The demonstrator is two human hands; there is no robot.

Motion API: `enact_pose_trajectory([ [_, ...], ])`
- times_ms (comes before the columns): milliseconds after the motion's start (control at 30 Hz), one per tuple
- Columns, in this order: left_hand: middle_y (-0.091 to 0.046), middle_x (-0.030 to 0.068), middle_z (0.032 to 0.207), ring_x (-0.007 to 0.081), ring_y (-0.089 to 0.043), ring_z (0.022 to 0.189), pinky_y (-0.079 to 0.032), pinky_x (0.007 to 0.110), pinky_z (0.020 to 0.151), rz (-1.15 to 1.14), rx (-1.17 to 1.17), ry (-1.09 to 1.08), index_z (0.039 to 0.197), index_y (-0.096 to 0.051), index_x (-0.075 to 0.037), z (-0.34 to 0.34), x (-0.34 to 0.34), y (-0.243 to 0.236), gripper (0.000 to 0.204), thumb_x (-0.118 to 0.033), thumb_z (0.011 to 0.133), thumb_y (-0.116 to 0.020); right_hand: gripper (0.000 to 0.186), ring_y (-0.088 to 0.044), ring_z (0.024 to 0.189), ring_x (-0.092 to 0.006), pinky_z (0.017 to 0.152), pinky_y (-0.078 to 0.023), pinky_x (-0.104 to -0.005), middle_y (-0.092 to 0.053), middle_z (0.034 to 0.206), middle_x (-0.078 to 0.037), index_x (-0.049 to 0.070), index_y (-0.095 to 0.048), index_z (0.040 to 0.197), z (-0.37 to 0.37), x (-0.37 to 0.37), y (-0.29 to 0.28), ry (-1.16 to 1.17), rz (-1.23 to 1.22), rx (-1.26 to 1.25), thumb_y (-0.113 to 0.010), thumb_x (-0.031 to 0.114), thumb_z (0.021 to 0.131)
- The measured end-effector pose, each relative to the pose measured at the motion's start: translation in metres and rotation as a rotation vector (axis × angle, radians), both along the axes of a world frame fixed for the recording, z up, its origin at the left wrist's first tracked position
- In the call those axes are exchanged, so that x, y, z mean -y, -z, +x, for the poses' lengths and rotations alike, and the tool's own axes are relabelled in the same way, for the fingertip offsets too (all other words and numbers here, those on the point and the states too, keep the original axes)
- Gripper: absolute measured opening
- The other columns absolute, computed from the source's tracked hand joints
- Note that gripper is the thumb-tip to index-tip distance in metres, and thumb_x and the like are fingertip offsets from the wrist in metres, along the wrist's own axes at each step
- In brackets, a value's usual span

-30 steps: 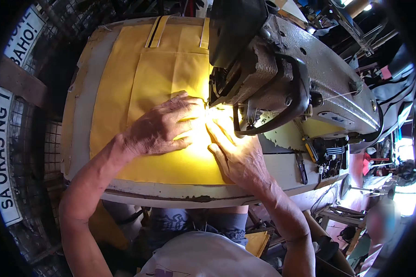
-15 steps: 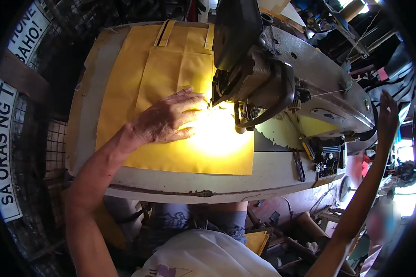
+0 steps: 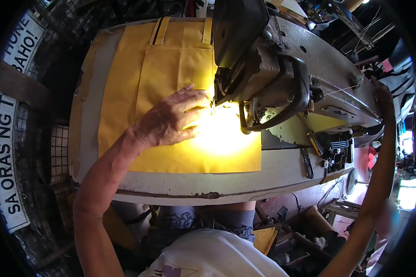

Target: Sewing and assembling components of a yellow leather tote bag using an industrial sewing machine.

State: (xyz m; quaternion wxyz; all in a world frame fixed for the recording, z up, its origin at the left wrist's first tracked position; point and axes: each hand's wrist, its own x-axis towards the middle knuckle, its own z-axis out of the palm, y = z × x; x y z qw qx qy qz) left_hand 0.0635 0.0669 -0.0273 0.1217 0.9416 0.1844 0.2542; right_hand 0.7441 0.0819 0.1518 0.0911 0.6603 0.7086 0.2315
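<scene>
A flat panel of yellow fabric point(image 3: 120, 106) lies on the sewing table, with a large sewn-on rectangle and two strap-like strips at its far edge. My left hand point(image 3: 173, 117) presses on it palm down, fingers spread, the fingertips close to the needle area of the sewing machine point(image 3: 328, 60). Bright lamp light washes out the fabric beside those fingers. At the machine's far right end is my right hand point(image 3: 382, 94), up against the wheel end. Its fingers are dark and small there, and their grip cannot be made out.
The pale table edge point(image 3: 171, 187) runs in front of my body. Right of the fabric lie a yellow-handled tool point(image 3: 315, 144), a dark-handled tool point(image 3: 307, 163) and a tray of small metal parts point(image 3: 337, 157). Folded yellow pieces point(image 3: 265, 240) sit below the table. Signs hang on mesh at left.
My right hand has come down and inward onto the machine's right end. My left hand keeps its place on the fabric by the needle. The whole view has shifted slightly.
</scene>
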Motion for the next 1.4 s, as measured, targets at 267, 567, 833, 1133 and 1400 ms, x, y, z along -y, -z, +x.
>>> enact_pose_trajectory([
  [267,-0.065,0.0121,0.115,0.0288,-0.059,0.121,-0.044,0.044,0.112,0.042,0.015,-0.038,0.102,-0.068,-0.001,0.007,-0.002,-0.002,0.031,-0.012,0.075,-0.079,0.042,-0.064,0.112,-0.0362,0.092,-0.054,-0.0397,-0.066,0.120,-0.022,0.003,-0.057,0.135,0.031,0.022,-0.015,0.012,-0.176,0.109,-0.056,0.004,0.093],
  [567,-0.061,0.0160,0.120,0.0324,-0.058,0.120,-0.043,0.048,0.111,-0.023,0.016,-0.096,0.109,-0.064,-0.001,0.008,0.020,0.006,0.036,-0.008,0.076,-0.074,0.047,-0.059,0.122,-0.0209,0.106,-0.042,-0.0332,-0.063,0.135,-0.010,0.005,-0.060,0.137,0.008,0.083,0.078,0.120,0.677,-1.196,-0.059,0.035,0.101],
  [833,-0.021,0.0394,0.152,0.0559,-0.014,0.147,-0.009,0.063,0.121,-0.219,0.182,-0.833,0.146,-0.017,0.019,0.105,0.121,0.024,0.081,-0.005,0.081,-0.060,0.044,-0.061,0.120,-0.0284,0.103,-0.047,-0.0392,-0.060,0.137,-0.015,0.010,-0.056,0.140,-0.254,0.163,0.156,0.018,0.691,-1.348,-0.063,0.023,0.098],
  [1133,-0.040,0.0356,0.146,0.0497,-0.043,0.134,-0.038,0.048,0.113,-0.388,0.453,-0.748,0.152,-0.023,0.007,0.073,0.142,0.015,0.070,0.009,0.085,-0.045,0.028,-0.060,0.113,-0.0368,0.094,-0.049,-0.0454,-0.063,0.117,-0.016,0.000,-0.066,0.113,-0.439,0.223,0.188,-0.532,0.035,-1.097,-0.069,0.003,0.085],
  [1400,-0.060,0.0103,0.115,0.0311,-0.055,0.118,-0.045,0.043,0.105,-0.112,0.038,-0.343,0.112,-0.065,-0.005,0.024,0.161,-0.007,0.036,-0.016,0.080,-0.078,0.026,-0.061,0.111,-0.0384,0.094,-0.051,-0.0447,-0.065,0.114,-0.016,-0.001,-0.069,0.109,-0.457,0.229,0.190,-0.487,0.104,-1.130,-0.073,0.000,0.084],
])
